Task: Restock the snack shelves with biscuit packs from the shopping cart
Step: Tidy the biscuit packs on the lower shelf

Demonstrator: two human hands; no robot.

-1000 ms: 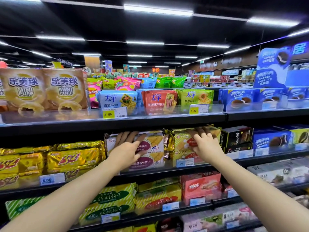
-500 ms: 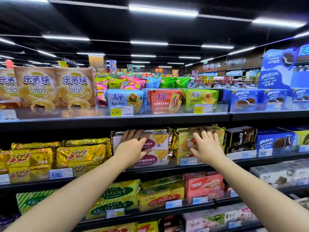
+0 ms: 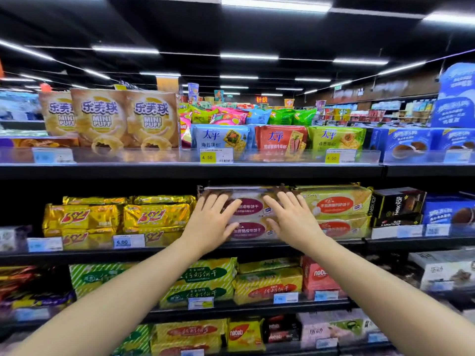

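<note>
Head view: left hand (image 3: 211, 223), right hand (image 3: 293, 222) flat against biscuit packs (image 3: 248, 207) on shelf (image 3: 102, 254)

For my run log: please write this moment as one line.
left hand: flat, fingers spread, on maroon-label biscuit packs | right hand: flat on same packs | shelf: second from top in view
</note>
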